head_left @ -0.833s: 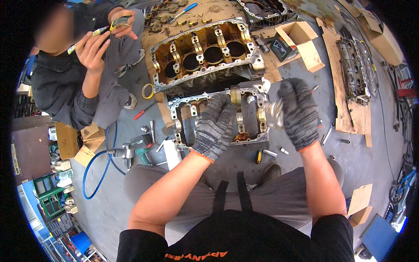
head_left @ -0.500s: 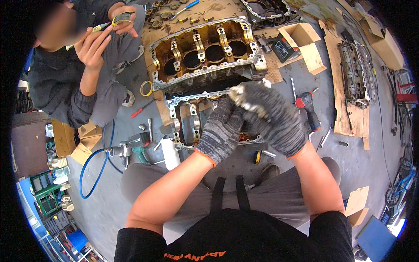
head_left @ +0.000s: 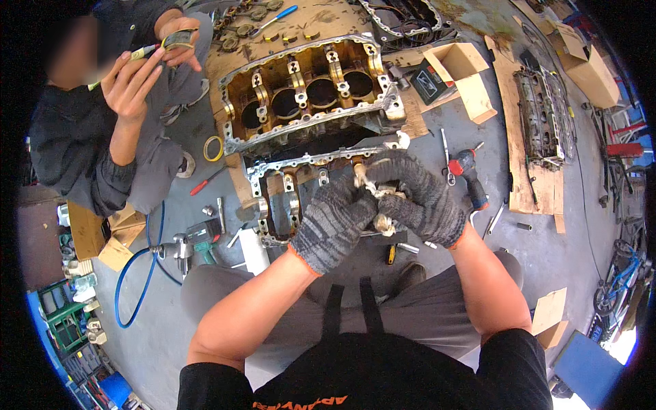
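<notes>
Both of my hands wear grey striped knit gloves with orange cuffs. A crumpled off-white rag (head_left: pixel 385 225) is bunched between them, with dirty tan patches. My left hand (head_left: pixel 331 224) has its fingers closed on the rag's left side. My right hand (head_left: pixel 432 208) grips it from the right, fingers curled over the top. They are above a ladder-shaped metal engine frame (head_left: pixel 263 206), whose right part they mostly hide. Just beyond lies an engine block (head_left: pixel 270 132) with its open side up, showing several round bores and oily brown inner walls.
At the far left, a person (head_left: pixel 126 102) holds a curved metal shell (head_left: pixel 179 39) and a slim pen-like tool. A green-grey impact wrench (head_left: pixel 203 238) and blue hose (head_left: pixel 121 287) lie left. A red-black power tool (head_left: pixel 468 174), an open carton (head_left: pixel 471 65) and a cylinder head (head_left: pixel 540 119) are right.
My right hand has turned and lowered, uncovering more of the rag between the gloves. The whole scene has shifted slightly left in view. The other person's pose is nearly the same.
</notes>
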A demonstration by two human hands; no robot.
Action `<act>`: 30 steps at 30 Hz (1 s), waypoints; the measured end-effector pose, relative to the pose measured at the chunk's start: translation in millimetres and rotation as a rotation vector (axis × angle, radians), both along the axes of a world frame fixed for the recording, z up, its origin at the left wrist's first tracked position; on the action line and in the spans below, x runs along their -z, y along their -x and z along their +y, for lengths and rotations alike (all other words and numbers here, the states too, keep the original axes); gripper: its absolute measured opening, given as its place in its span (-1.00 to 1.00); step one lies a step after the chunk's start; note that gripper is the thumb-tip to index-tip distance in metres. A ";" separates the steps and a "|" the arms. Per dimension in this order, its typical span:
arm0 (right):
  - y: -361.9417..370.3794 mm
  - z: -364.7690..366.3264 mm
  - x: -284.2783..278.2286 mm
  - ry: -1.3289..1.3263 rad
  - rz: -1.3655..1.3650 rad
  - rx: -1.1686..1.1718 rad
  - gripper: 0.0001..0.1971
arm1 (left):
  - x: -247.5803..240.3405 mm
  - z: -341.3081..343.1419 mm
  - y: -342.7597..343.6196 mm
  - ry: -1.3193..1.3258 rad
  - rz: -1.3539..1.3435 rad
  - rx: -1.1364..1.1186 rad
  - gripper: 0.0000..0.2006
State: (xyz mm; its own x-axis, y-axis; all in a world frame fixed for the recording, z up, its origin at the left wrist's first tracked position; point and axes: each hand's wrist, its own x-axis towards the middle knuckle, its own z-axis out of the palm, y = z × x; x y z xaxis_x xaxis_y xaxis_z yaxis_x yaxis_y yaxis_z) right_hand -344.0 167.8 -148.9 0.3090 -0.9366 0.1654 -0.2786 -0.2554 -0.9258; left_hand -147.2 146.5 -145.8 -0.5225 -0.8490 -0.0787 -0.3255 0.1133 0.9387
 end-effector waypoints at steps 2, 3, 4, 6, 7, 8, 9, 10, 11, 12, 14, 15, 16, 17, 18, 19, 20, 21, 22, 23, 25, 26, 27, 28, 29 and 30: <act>-4.2 3.1 3.5 -0.121 -0.139 0.055 -0.52 | -4.5 -2.3 -1.0 -0.116 -0.222 0.021 -0.81; -5.8 4.6 5.3 -0.145 -0.142 0.080 -0.54 | -5.1 -3.5 -0.4 -0.010 -0.191 0.021 -0.82; -7.8 5.8 7.5 -0.175 -0.145 0.103 -0.55 | -5.3 -4.0 -0.9 0.094 -0.160 0.021 -0.83; -11.8 7.3 12.2 -0.223 -0.172 0.145 -0.62 | -2.9 -5.2 0.4 0.324 -0.158 0.057 -0.82; -14.1 7.3 14.6 -0.088 -0.094 0.176 -0.65 | -1.2 -2.4 3.0 0.231 -0.065 0.026 -0.81; -15.9 5.8 16.8 0.052 -0.012 0.206 -0.67 | 0.9 0.0 6.7 0.137 0.027 -0.003 -0.80; -18.3 5.8 18.4 -0.014 -0.064 0.254 -0.72 | 2.1 1.8 8.2 0.041 0.116 -0.031 -0.80; -19.8 4.9 19.6 -0.225 -0.197 0.311 -0.76 | 4.1 1.0 10.2 0.050 0.062 -0.020 -0.78; -19.8 3.0 20.3 -0.165 -0.165 0.339 -0.77 | 4.2 3.6 10.5 0.150 0.065 0.002 -0.78; -19.3 1.4 20.6 -0.087 -0.134 0.364 -0.78 | 4.4 5.8 11.5 0.204 0.037 0.028 -0.79; -13.7 -3.1 20.1 -0.068 -0.141 0.338 -0.78 | 2.4 7.1 6.8 0.188 -0.106 0.131 -0.80; -7.1 -5.0 18.8 -0.126 -0.180 0.283 -0.79 | 2.3 9.3 7.7 0.249 -0.079 0.186 -0.80; -1.7 -7.6 18.8 -0.167 -0.214 0.227 -0.79 | 1.4 11.7 7.5 0.326 -0.003 0.212 -0.80; 4.6 -7.8 18.5 -0.261 -0.263 0.146 -0.78 | 0.7 12.8 7.2 0.398 0.073 0.239 -0.80; 13.2 -7.1 17.8 -0.441 -0.414 0.057 -0.76 | -0.4 13.7 6.3 0.395 0.003 0.329 -0.79; 13.5 -10.8 22.0 -0.363 -0.173 0.076 -0.75 | -1.1 13.4 6.2 0.380 0.029 0.365 -0.78; 15.7 -12.6 25.4 -0.361 -0.038 0.081 -0.74 | -2.0 12.5 5.8 0.366 0.056 0.401 -0.78; 17.3 -15.4 29.7 -0.066 0.280 -0.021 -0.73 | -3.2 11.9 5.7 0.359 0.103 0.423 -0.77; 16.6 -19.6 34.7 0.357 0.649 -0.052 -0.72 | -4.3 10.6 5.7 0.335 0.052 0.402 -0.77; 20.8 -19.4 37.4 0.385 0.525 -0.013 -0.72 | -5.9 8.9 4.8 0.323 0.022 0.367 -0.77; 25.3 -22.4 42.0 0.127 0.247 0.047 -0.75 | -8.4 5.1 3.0 0.329 -0.021 0.270 -0.76; 26.9 -23.1 42.3 -0.196 -0.159 0.155 -0.78 | -8.3 3.6 3.2 0.438 -0.036 0.164 -0.82; 27.1 -23.9 41.6 -0.444 -0.595 0.318 -0.80 | -7.9 2.5 3.1 0.467 -0.061 0.094 -0.86; 29.6 -22.6 38.2 -0.254 -0.426 0.296 -0.79 | -6.7 1.0 2.8 0.424 -0.029 0.056 -0.87; 31.3 -21.9 33.2 -0.009 -0.225 0.301 -0.78 | -4.9 0.0 2.8 0.374 -0.009 0.013 -0.88; 28.5 -17.9 28.0 -0.005 -0.238 0.309 -0.75 | -2.5 -0.3 2.7 0.412 -0.046 -0.037 -0.87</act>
State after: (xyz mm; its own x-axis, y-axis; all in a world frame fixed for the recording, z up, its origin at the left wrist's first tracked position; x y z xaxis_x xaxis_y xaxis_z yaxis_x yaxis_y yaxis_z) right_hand -372.4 149.9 -176.9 -0.0345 -0.9805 0.1932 -0.1185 -0.1880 -0.9750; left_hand -149.9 146.1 -143.3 -0.4946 -0.8326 0.2492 -0.3772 0.4639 0.8015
